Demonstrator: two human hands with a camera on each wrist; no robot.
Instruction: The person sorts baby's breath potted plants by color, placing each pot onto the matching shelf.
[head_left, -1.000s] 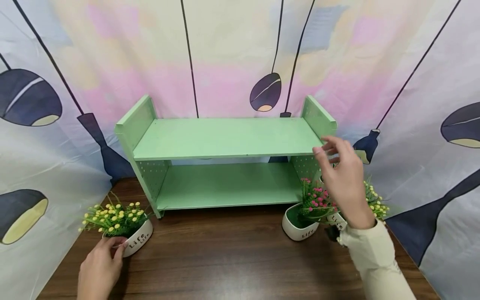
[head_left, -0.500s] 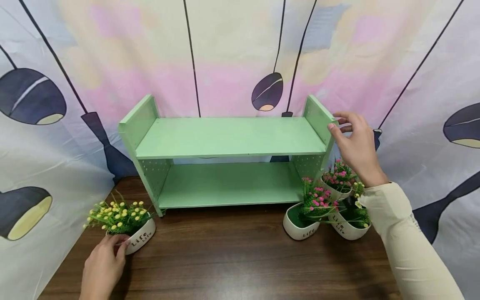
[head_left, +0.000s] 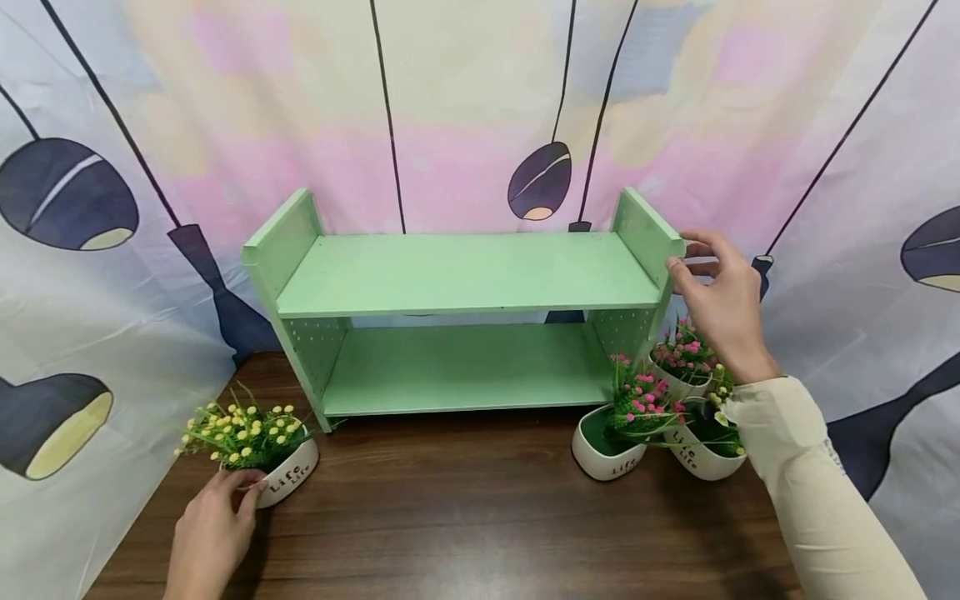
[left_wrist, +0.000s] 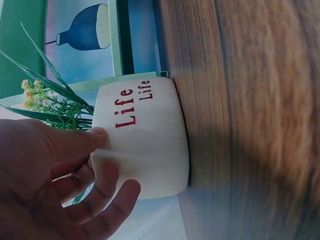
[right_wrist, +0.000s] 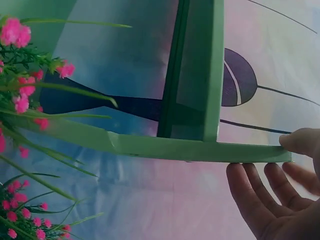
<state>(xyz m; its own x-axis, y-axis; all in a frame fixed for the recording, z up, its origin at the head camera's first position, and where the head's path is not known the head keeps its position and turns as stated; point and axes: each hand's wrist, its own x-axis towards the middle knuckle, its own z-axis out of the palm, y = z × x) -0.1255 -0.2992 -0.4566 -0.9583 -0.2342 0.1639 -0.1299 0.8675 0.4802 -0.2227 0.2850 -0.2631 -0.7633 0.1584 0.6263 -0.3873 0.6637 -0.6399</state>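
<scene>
A green two-tier shelf [head_left: 465, 271] stands on the table against a printed curtain. My right hand [head_left: 720, 308] grips the top front corner of its right side panel. The right wrist view shows the thumb on one side of that panel [right_wrist: 165, 148] and the fingers along the other. At the left, my left hand [head_left: 213, 525] holds the rim of a white flowerpot [head_left: 288, 479] lettered "Life", planted with yellow flowers [head_left: 247, 433]. Seen from the left wrist, the thumb rests at the rim and the pot [left_wrist: 150, 160] sits on the wood.
Right of the shelf cluster three more white pots: a pink-flowered one [head_left: 607, 458] in front, another pink one [head_left: 671, 383] behind, and a yellow-flowered one [head_left: 701, 454] beside them. Their leaves overlap. Brown wooden tabletop [head_left: 450, 517] spreads in front of the shelf.
My right hand has moved up and to the right, from before the shelf's right end to its side panel, uncovering the pots behind. The left hand stays at its pot.
</scene>
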